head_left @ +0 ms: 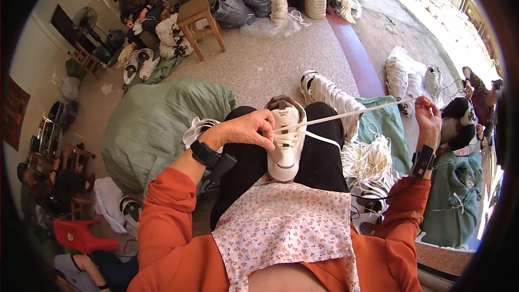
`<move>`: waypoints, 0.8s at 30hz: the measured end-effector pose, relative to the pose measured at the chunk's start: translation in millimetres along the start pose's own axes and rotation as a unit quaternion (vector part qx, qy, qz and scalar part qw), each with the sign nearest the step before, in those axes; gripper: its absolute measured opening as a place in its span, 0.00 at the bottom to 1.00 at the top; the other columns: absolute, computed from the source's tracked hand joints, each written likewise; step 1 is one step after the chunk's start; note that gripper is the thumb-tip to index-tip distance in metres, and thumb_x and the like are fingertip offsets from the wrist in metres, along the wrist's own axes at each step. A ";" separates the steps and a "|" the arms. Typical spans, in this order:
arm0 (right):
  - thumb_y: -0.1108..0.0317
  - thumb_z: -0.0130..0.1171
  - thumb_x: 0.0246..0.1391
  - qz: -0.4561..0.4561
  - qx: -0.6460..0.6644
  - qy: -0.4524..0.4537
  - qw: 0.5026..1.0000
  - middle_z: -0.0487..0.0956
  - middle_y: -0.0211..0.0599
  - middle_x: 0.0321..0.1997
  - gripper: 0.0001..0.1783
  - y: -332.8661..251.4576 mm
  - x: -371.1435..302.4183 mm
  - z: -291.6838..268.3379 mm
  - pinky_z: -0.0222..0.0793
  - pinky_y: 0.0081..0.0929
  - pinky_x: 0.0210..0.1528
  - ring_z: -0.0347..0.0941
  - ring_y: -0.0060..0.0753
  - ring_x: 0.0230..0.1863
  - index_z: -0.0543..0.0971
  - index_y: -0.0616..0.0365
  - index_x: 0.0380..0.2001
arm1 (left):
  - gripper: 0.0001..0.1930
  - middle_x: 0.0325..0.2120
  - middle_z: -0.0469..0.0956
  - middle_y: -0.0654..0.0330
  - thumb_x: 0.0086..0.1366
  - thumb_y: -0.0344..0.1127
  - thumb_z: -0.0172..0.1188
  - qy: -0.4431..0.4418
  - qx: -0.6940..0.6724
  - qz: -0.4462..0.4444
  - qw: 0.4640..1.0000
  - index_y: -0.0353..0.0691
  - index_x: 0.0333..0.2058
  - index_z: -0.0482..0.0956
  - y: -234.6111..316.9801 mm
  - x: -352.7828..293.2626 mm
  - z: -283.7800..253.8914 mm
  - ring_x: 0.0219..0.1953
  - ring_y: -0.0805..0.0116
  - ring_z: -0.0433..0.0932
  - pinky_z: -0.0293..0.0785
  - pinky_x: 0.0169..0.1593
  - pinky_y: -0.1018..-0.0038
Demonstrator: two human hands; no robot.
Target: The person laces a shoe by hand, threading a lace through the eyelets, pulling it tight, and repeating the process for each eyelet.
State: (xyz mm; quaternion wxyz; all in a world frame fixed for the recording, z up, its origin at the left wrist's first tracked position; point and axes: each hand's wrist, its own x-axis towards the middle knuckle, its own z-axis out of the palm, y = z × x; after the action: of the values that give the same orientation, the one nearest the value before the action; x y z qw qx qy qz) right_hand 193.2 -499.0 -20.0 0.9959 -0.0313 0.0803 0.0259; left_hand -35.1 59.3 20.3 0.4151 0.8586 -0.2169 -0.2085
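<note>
**Lace taut between shoe and right hand**

Shoe [283, 168], white with a brown collar, sits between the thighs [323, 176], toe toward the wearer. Right hand [428, 114] is out to the right, fingers closed on the lace [359, 112], which runs straight back to the shoe's eyelet area. Another lace length [324, 139] curves over the right thigh. Left hand [253, 131] is at the shoe's left side, fingers curled narrow by the lacing; can't tell if it's pinching lace, fingertips partly hidden. Right of the legs: lace pile [368, 160], with a row of nested shoes [336, 99] beyond. Big green sack [157, 130] on the left. Wooden stool [197, 13] farther out.
</note>
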 end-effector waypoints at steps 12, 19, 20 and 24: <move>0.69 0.48 0.64 0.088 -0.114 -0.387 0.911 0.59 0.32 0.33 0.09 70.8 -179.2 144.6 0.57 0.29 0.38 0.55 0.26 0.31 0.63 0.57 0.31 | 0.27 0.44 0.70 0.58 0.52 0.42 0.71 0.234 0.311 0.168 0.906 0.43 0.51 0.76 48.3 35.0 42.9 0.43 0.60 0.74 0.66 0.54 0.64; 0.72 0.51 0.60 0.028 -0.080 -0.433 0.897 0.57 0.32 0.37 0.09 78.0 -206.0 163.7 0.55 0.30 0.40 0.55 0.27 0.35 0.61 0.58 0.37 | 0.26 0.47 0.71 0.56 0.50 0.39 0.71 0.307 0.179 0.070 0.932 0.42 0.48 0.74 33.4 16.7 45.9 0.54 0.55 0.69 0.61 0.60 0.61; 0.72 0.51 0.60 0.029 -0.078 -0.434 0.897 0.57 0.32 0.37 0.09 79.7 -203.6 161.3 0.55 0.30 0.40 0.55 0.27 0.35 0.61 0.58 0.37 | 0.26 0.47 0.71 0.56 0.50 0.39 0.71 0.308 0.180 0.070 0.931 0.42 0.48 0.74 25.1 10.3 46.2 0.54 0.55 0.69 0.61 0.60 0.61; 0.74 0.49 0.58 0.008 -0.051 -0.405 0.913 0.58 0.38 0.44 0.15 82.9 -196.7 154.7 0.55 0.35 0.51 0.56 0.33 0.46 0.61 0.64 0.46 | 0.21 0.45 0.72 0.56 0.49 0.36 0.71 0.323 0.260 0.057 0.908 0.42 0.41 0.73 11.1 -1.6 51.8 0.53 0.53 0.68 0.64 0.58 0.61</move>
State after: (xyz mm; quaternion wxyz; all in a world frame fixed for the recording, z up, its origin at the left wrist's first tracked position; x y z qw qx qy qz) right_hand 19.1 -415.3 159.4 0.9399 -0.0680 -0.3310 0.0486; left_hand -66.5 21.7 0.1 0.2352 0.9428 -0.1660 0.1680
